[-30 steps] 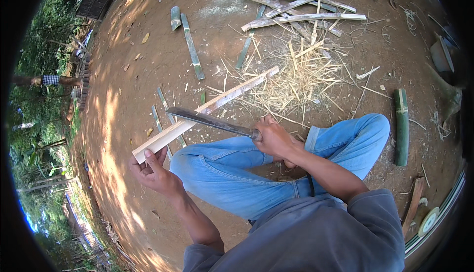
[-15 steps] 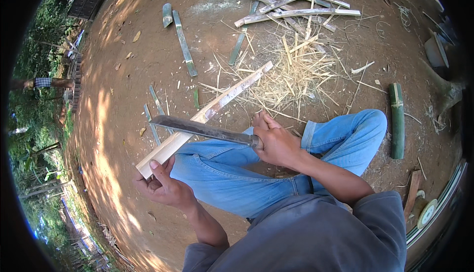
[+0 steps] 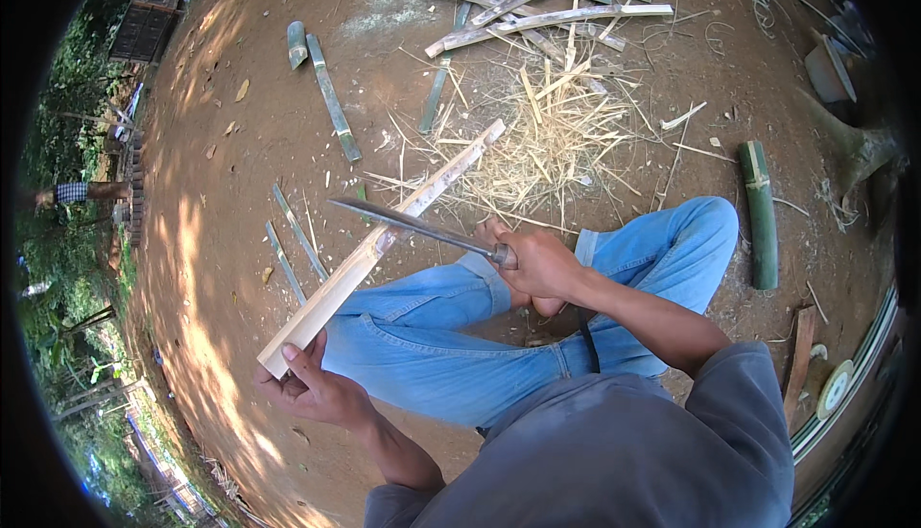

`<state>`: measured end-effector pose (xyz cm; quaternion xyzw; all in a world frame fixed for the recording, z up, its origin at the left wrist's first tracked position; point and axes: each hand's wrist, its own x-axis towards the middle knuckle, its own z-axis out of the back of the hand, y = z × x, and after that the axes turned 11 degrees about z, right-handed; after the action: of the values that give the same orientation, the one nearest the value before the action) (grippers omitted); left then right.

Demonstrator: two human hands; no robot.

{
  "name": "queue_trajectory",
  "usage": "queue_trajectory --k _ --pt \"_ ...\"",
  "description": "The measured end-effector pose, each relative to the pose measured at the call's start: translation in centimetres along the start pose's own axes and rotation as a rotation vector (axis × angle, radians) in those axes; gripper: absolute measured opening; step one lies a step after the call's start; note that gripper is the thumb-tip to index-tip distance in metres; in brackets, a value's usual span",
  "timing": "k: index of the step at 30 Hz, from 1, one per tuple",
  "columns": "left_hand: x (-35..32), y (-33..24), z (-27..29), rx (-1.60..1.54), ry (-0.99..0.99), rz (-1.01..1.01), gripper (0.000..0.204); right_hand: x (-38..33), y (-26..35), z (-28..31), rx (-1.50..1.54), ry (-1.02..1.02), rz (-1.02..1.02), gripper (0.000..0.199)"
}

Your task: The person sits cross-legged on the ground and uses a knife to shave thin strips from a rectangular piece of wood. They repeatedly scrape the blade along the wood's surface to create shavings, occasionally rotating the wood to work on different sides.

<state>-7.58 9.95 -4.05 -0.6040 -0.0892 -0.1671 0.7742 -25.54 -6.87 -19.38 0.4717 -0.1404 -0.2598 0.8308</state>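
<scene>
A long split bamboo strip (image 3: 336,288), pale on its upper face with a whitish far half, slants from the lower left toward the shavings. My left hand (image 3: 312,389) grips its near end, thumb on top and fingers beneath. In my right hand (image 3: 542,264) is the handle of a machete (image 3: 413,223); its dark blade points left and crosses over the middle of the strip. Whether the edge touches the bamboo I cannot tell. My right hand is by my bare foot, above my crossed legs in blue jeans (image 3: 451,341).
Beyond the strip lies a heap of thin bamboo shavings (image 3: 552,140). Several split bamboo lengths (image 3: 547,18) are piled behind it. A green bamboo section (image 3: 758,216) lies on the right, and green strips (image 3: 333,96) rest at the far left. A spool (image 3: 835,389) stands at lower right.
The machete blade has shifted right and up along the strip and turned more edge-on. The strip's near end has dropped slightly. The whole view has shifted a little.
</scene>
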Motion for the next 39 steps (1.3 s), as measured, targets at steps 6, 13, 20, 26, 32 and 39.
queue_trajectory --k 6,13,20,26,32,39 --pt "0.7 0.1 -0.3 0.005 0.009 -0.013 0.030 3.0 -5.8 1.2 -0.064 0.047 -0.250 0.034" --pt "0.9 -0.5 -0.7 0.064 -0.008 0.039 0.033 3.6 -11.6 -2.2 -0.046 -0.152 -0.377 0.023" --pt "2.1 -0.2 -1.2 0.087 -0.060 0.061 0.036 4.0 -13.4 -2.6 -0.074 -0.110 -0.304 0.034" --pt "3.1 0.6 -0.3 0.113 -0.077 0.117 0.030 4.2 -10.4 -1.6 -0.094 -0.007 -0.195 0.025" --pt "3.8 0.8 -0.6 0.129 -0.060 0.104 0.030 4.8 -14.7 -2.0 -0.148 -0.102 -0.239 0.029" --pt "4.4 1.0 -1.1 0.104 -0.072 0.094 0.038 6.2 -17.8 -2.1 -0.179 -0.062 -0.379 0.026"
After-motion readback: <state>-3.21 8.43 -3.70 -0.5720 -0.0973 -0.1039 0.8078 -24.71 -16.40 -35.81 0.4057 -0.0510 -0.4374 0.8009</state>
